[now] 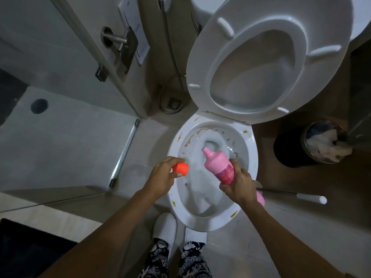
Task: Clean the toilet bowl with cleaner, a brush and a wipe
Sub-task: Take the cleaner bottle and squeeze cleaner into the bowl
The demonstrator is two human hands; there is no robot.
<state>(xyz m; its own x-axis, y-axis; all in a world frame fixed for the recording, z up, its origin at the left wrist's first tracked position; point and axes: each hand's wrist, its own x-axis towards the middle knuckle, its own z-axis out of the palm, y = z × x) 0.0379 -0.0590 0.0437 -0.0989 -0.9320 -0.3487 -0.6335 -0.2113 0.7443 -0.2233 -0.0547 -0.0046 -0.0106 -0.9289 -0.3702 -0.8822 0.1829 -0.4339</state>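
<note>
Fingers [236, 178] of the right hand [240, 184] wrap the pink plastic cleaner bottle [219, 164], its long axis tilted, bare nozzle aimed into the stained white toilet bowl [250, 157]; the left hand [162, 175] pinches the orange cap [180, 168] beside it, over the rim.

The white toilet bowl [253, 157] and its raised white oval seat [200, 63] look like glossy, smooth ceramic and hard plastic, the bowl's sheen broken by yellow-brown smears. The pink cleaner bottle [220, 167] and the orange-red cap [180, 168] are smooth plastic with a soft, half-matt finish, the bottle wearing a shinier printed label. The door handle [118, 40] and coiled spray hose [176, 57] are brushed, dull-gleaming metal, the pale floor tiles [66, 141] smooth and faintly reflective, and the slippers [165, 225] soft white cloth.
</note>
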